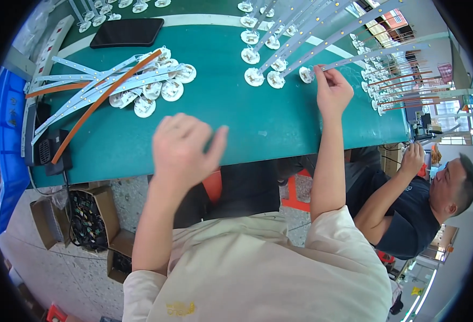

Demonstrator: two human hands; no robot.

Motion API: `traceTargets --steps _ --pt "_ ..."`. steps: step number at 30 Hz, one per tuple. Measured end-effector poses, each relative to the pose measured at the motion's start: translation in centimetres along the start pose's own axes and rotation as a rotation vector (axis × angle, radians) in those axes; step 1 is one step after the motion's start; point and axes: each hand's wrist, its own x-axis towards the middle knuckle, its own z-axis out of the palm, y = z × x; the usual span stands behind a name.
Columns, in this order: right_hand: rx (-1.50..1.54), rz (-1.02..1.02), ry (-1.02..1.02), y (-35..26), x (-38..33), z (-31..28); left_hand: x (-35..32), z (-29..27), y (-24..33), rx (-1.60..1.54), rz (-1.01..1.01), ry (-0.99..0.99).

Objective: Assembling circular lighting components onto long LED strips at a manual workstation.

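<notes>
A long white LED strip (pixel 354 27) with a round white cap (pixel 307 74) at its end is pinched by the right hand (pixel 331 91) on the green table (pixel 247 123); the left hand (pixel 185 147) is held open, empty.

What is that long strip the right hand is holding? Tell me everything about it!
The long strip is thin, flat and pale silver-white, with a row of small light dots along it. It stretches from the far right of the green table down to the right hand, whose fingertips pinch its near end. A small round white disc sits at that end. Similar strips lie beside it.
</notes>
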Motion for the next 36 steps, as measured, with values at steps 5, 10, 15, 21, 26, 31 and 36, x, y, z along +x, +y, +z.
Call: traceTargets --steps 5,10,15,21,26,31,36 --pt "-0.060 -0.044 -0.033 0.2 0.2 1.1 0.1 -2.3 -2.2 -0.082 -0.410 0.027" --pt "-0.100 -0.020 -0.034 0.0 0.0 1.3 0.1 -1.8 -2.3 0.043 -0.225 -0.083" --pt "-0.070 -0.067 0.147 -1.3 -1.0 1.5 -0.3 -2.3 -2.2 0.018 -0.274 -0.093" --pt "-0.042 -0.416 0.137 -10.2 -6.7 0.5 0.0 -2.5 -2.4 -0.014 -0.236 -0.086" --pt "0.248 -0.688 -0.159 -16.9 -6.8 6.5 -0.4 -2.5 -2.5 -0.001 -0.235 -0.080" --pt "0.236 -0.688 -0.335 -20.6 -4.3 12.4 -0.5 -2.6 -2.8 -0.014 -0.224 -0.071" --pt "0.176 -0.691 -0.687 -23.1 -0.8 18.0 -0.4 -2.7 -2.6 -0.015 -0.202 -0.044"
